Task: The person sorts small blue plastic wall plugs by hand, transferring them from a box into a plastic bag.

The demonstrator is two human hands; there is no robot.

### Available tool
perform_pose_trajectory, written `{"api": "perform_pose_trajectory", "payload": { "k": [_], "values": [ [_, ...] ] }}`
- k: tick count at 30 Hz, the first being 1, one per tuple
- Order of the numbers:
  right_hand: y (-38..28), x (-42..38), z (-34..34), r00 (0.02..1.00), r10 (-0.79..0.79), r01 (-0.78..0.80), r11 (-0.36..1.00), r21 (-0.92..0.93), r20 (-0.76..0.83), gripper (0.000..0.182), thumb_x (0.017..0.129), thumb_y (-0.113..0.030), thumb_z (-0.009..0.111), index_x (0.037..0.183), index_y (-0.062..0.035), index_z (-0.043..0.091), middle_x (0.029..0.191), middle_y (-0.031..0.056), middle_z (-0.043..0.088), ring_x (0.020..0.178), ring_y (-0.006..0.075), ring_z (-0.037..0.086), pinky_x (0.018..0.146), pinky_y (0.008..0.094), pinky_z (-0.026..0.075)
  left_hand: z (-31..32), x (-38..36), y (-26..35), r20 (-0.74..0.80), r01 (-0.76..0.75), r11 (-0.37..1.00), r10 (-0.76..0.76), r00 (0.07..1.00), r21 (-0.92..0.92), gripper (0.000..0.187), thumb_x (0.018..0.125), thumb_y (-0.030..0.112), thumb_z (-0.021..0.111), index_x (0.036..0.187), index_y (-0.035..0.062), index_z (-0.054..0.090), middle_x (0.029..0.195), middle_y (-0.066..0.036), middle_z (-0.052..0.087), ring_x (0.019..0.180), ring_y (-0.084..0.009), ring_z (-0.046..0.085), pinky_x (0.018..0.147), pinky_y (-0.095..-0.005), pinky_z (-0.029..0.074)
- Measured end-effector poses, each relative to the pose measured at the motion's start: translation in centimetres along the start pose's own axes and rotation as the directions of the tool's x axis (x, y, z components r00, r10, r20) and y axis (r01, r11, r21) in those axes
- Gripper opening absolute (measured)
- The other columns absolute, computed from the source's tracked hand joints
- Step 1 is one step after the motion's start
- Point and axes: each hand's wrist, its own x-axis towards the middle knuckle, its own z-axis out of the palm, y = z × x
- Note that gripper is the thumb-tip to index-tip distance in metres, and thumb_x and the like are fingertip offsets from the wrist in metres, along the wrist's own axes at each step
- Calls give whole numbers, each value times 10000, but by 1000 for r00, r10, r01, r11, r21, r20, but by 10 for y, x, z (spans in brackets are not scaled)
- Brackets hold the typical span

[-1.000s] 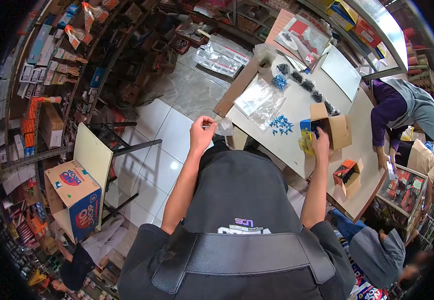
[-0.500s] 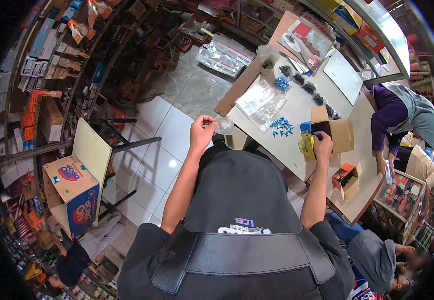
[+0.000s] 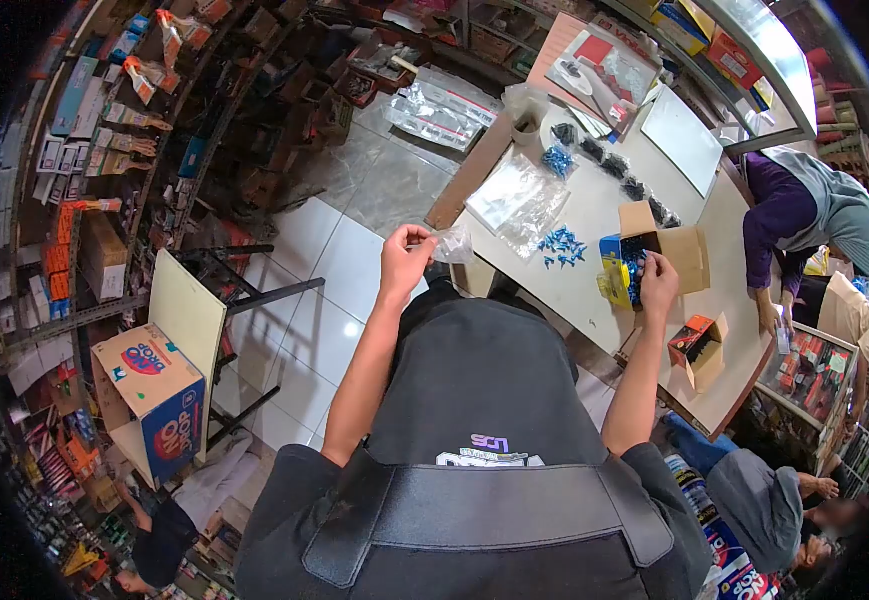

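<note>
An open cardboard box (image 3: pixel 667 252) on the bench (image 3: pixel 595 215) holds small blue pieces; the right hand (image 3: pixel 658 277) sits at its mouth, its grip curled on some of them. Left of the box, off the bench edge, the left hand (image 3: pixel 404 258) pinches one small clear plastic bag (image 3: pixel 452 243), crumpled and see-through. One loose cluster of blue pieces (image 3: pixel 561 246) lies just left of the box.

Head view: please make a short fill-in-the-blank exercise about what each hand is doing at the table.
1. The left hand pinches a small clear plastic ____.
2. The right hand reaches into an open cardboard ____.
3. Loose on the table lies a pile of small ____ pieces.

Missing words: bag; box; blue
</note>
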Motion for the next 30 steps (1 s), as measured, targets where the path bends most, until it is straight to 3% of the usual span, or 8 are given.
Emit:
{"api": "perform_pose_trajectory", "payload": {
  "k": [2,12,15,17,21,23,27,30],
  "values": [
    [6,2,3,999,30,-32,994,108,19,260,985,-207,639,1097,9,728,855,86,742,728,118,667,677,293,536,-1,0,-1,-1,-4,1000,4,1000,0,153,899,89,743,1006,22,656,953,-42,637,760,-116,615,670,-273,550],
    [6,-1,10,987,158,-160,986,53,37,219,1008,-177,621,1056,19,707,849,89,729,750,137,687,667,285,551,-4,-4,-1,-21,27,1000,-27,999,0,143,905,87,738,1002,29,651,959,-36,633,771,-108,609,676,-270,548],
    [11,-1,12,989,133,-143,972,186,66,212,1013,-185,628,1084,3,696,846,83,720,736,133,676,655,278,548,-5,-4,-3,-27,13,1000,-13,1000,-2,136,908,83,732,1002,28,651,956,-34,630,761,-105,607,673,-268,547],
    [6,-2,13,994,98,-108,959,264,53,184,1020,-174,635,1080,-8,688,809,25,676,629,55,574,550,209,461,-6,-3,-5,-19,17,1000,-18,1000,-23,134,909,81,730,1002,26,651,955,-32,627,757,-104,606,672,-266,546],
    [-27,-13,14,994,67,-98,914,393,91,173,1015,-173,645,1097,-26,684,821,17,684,632,39,553,542,201,437,-7,-3,-4,-20,14,1000,-14,1000,-17,133,908,78,731,1002,27,651,956,-32,626,758,-104,608,671,-265,546],
    [-45,-21,22,982,-17,-71,889,453,188,172,1011,-177,651,1098,-32,685,838,11,694,643,41,548,562,201,439,-6,-2,-4,-19,7,1000,-7,1000,-4,141,904,80,734,1004,26,650,950,-32,628,751,-104,607,669,-266,545],
    [-69,-41,50,899,-32,-92,961,259,437,152,953,-135,689,1059,-29,712,834,15,708,688,55,594,594,228,477,-3,-3,-3,-15,4,1000,-4,1000,-17,152,900,84,738,1007,22,649,939,-33,630,744,-105,606,668,-268,544],
    [-46,-48,88,929,-99,86,995,50,357,194,896,-154,721,1004,7,724,727,35,683,653,106,618,630,281,516,-3,-1,-4,-11,4,1000,-4,1000,-27,165,897,89,742,1011,18,646,932,-35,633,742,-108,609,671,-269,545]
  ]
}}
